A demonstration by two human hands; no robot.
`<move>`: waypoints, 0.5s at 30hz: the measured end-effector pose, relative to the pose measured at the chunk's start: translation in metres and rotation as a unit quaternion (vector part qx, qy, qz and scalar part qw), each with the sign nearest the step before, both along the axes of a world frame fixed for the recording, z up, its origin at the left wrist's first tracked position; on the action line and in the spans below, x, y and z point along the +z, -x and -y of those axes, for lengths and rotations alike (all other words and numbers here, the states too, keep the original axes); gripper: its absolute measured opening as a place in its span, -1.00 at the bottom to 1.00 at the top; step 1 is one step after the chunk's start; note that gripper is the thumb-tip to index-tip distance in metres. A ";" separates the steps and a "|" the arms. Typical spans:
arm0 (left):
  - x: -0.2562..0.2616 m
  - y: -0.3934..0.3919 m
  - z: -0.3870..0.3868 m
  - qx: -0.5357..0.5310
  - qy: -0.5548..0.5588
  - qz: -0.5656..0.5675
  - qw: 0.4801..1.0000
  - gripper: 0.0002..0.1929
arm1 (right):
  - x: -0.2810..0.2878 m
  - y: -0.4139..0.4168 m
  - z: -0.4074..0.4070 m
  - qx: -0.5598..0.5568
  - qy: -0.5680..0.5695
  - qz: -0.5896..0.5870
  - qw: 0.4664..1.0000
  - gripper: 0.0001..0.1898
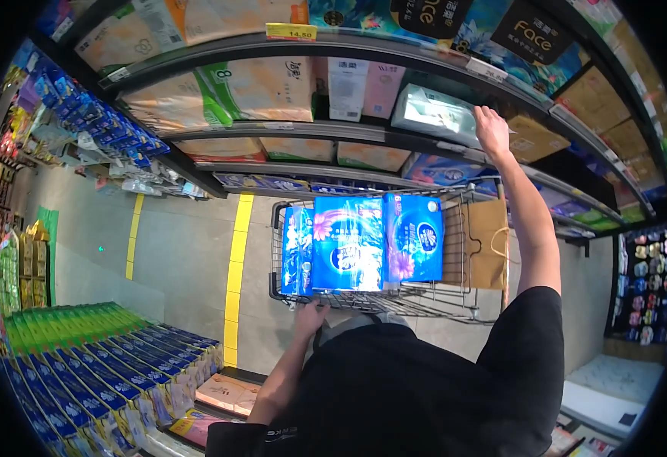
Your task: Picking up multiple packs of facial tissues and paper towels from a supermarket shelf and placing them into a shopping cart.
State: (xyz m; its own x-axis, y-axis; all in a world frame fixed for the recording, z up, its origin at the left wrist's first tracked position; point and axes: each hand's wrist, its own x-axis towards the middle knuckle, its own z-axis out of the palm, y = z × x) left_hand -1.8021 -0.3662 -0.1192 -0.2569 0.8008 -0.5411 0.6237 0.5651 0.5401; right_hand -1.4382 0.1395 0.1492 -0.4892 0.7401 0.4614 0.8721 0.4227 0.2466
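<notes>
My right hand (490, 132) reaches up to a shelf and grips the right end of a pale green, plastic-wrapped tissue pack (436, 114). That pack sits at a slant near the shelf's front edge. Low in front of me, my left hand (310, 319) is at the near rim of a wire shopping cart (419, 305), its fingers curled and partly hidden there. In the cart lie blue tissue packs with pink flowers: a large one (347, 243), another to its right (414, 237), and a narrow one (297, 248) at the left end.
Shelves (356, 132) of wrapped tissue packs run across in front. A brown paper bag or cardboard piece (486, 243) is at the cart's right end. Blue and green packs (76, 377) are stacked lower left. Yellow floor tape (236, 285) crosses the grey floor.
</notes>
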 end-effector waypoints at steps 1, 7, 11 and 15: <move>0.001 0.003 0.001 -0.008 0.006 0.005 1.000 -0.40 | 0.005 0.003 0.008 -0.008 0.006 0.005 1.000 -0.86; 0.011 0.005 -0.008 -0.034 0.003 0.012 0.999 -0.40 | 0.062 0.031 0.035 0.085 -0.050 -0.075 0.992 -0.89; 0.046 0.007 -0.021 -0.058 0.043 0.031 0.997 -0.38 | 0.113 0.055 0.077 0.084 -0.044 -0.171 0.981 -0.86; 0.104 -0.019 -0.060 0.051 -0.019 0.115 0.992 -0.39 | 0.118 0.049 0.133 0.076 0.231 -0.380 0.892 -0.73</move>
